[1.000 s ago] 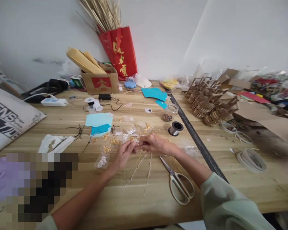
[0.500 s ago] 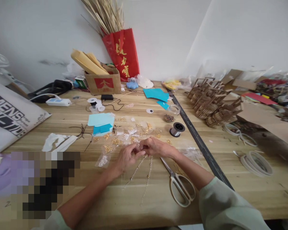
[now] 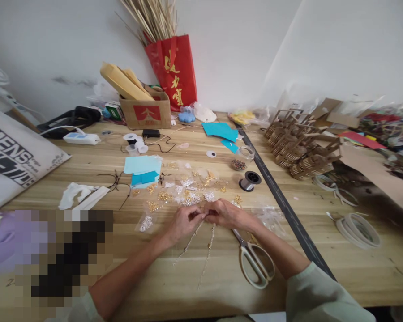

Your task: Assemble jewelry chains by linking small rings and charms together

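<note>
My left hand (image 3: 184, 223) and my right hand (image 3: 226, 214) meet fingertip to fingertip over the middle of the table. Both pinch a thin silvery chain (image 3: 209, 247), whose two strands trail from the fingers toward me; a small gold bead sits on the right strand. The exact spot they grip is too small to make out. Scissors with pale handles (image 3: 257, 266) lie under and beside my right forearm, their blades pointing away. Just beyond my fingers are small bags of silver findings (image 3: 192, 199) and gold findings (image 3: 164, 196).
A wire spool (image 3: 250, 181) and a jar of brown beads (image 3: 238, 164) stand right of the findings. Blue cards (image 3: 143, 165) lie to the left. Wooden basket-like pieces (image 3: 293, 147) and coiled rings (image 3: 359, 230) occupy the right, past a dark strip (image 3: 278, 192).
My hands have shifted slightly down and right, still pinched together on the chain. My right hand has turned a little, and the silver findings beyond the fingers show more.
</note>
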Tool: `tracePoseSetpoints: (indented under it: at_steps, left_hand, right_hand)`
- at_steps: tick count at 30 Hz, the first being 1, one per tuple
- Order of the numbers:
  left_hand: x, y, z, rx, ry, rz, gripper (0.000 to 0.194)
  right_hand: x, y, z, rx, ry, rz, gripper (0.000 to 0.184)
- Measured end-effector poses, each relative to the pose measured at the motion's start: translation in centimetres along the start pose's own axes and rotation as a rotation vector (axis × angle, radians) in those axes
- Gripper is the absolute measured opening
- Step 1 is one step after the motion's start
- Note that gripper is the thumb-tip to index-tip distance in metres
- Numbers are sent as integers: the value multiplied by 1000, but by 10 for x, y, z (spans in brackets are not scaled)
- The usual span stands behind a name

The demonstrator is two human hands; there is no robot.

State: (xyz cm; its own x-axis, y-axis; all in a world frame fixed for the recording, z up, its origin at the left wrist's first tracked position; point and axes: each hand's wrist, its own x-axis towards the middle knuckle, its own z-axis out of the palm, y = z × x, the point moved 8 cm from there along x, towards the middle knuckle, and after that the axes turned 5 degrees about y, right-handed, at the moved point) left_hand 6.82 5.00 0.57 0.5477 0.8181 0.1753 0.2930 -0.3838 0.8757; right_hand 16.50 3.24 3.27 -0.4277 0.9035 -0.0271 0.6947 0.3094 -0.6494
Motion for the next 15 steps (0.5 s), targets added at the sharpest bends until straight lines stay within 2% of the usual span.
tracePoseSetpoints:
  at_steps: [5,9,15]
  left_hand:
    - [0,-1,1,-119,-28,-41,23]
    - [0,-2,2,-155,-50,-55,21]
    - [0,-3,3,-151,-60,-41,18]
  right_hand:
    - [-9,4,-2,67,57,50,3]
    - [-19,8,0,121,96,80,8]
    - [-26,12,4,67,182,77,9]
